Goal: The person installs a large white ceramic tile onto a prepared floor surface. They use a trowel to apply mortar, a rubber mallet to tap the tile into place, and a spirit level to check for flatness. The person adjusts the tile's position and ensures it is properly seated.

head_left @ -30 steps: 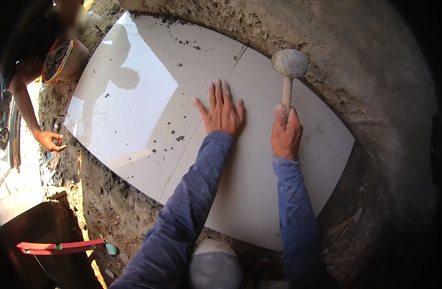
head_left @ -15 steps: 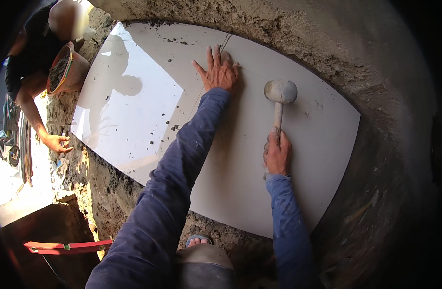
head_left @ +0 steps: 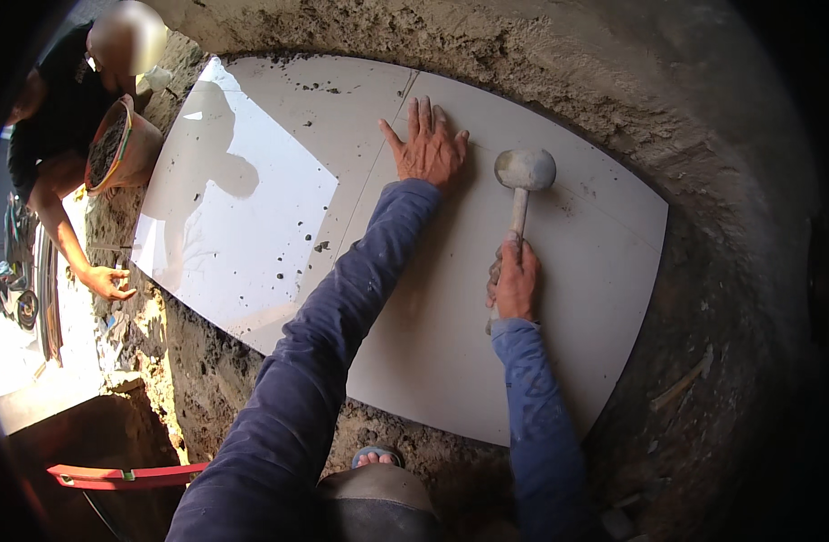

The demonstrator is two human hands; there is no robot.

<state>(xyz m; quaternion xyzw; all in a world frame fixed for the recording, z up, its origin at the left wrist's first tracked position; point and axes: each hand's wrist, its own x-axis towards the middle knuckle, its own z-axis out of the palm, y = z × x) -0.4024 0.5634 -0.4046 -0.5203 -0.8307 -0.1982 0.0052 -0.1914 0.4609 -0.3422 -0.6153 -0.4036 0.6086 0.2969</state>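
Large pale tiles lie side by side, with a thin joint running between them. My left hand rests flat on the tile just right of that joint, near its far end, fingers spread. My right hand is wrapped round the wooden handle of a rubber mallet. The mallet's greyish, dusty head points away from me over the right-hand tile; whether it touches the surface I cannot tell. Dark crumbs of mortar are scattered over the left tile, which reflects bright light and a person's outline.
At the far left a co-worker in dark clothing crouches beside a bucket of dark mortar, one hand hanging near the tile corner. A red spirit level lies lower left. A rough wall borders the tiles' far side.
My left hand has shifted slightly right and nearer on the tile, still flat. The mallet stays in my right hand in nearly the same place. The view has moved a little.
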